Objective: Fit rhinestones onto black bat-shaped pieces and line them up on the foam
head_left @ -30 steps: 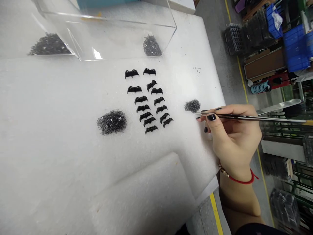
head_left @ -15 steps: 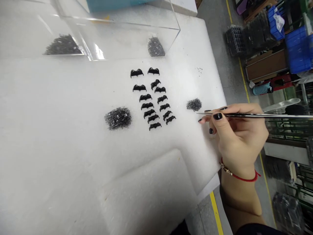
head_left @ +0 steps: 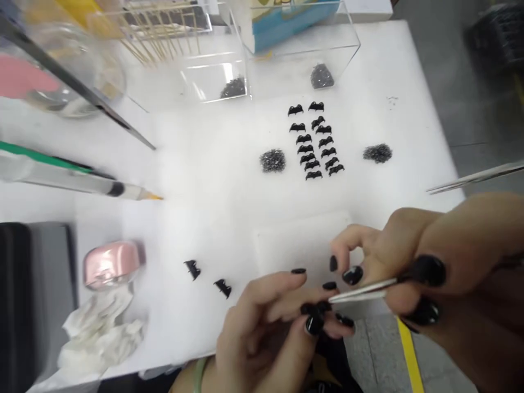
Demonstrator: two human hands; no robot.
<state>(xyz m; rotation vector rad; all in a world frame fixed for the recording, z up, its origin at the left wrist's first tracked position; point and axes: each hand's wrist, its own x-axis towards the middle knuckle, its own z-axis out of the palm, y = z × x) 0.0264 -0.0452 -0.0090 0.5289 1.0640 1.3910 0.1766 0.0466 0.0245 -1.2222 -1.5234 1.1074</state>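
After the tweezers [head_left: 364, 291] left the pile [head_left: 379, 153], I saw left hand [head_left: 266, 322] pinching a black piece [head_left: 318, 309], right hand [head_left: 450, 240] gripping tweezers — work had shifted there.

Slim gap, blk pcs [head_left: 328, 153] to rt pile [head_left: 379, 153]

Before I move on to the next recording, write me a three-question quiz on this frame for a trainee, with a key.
1. Which tool does the right hand hold?

2. True or false: the left hand holds a small black piece at its fingertips.

3. How many black bat-shaped pieces lie on the white surface between the pink case and the left hand?
A. One
B. Two
C. Five

Key: 1. Tweezers; 2. True; 3. B.
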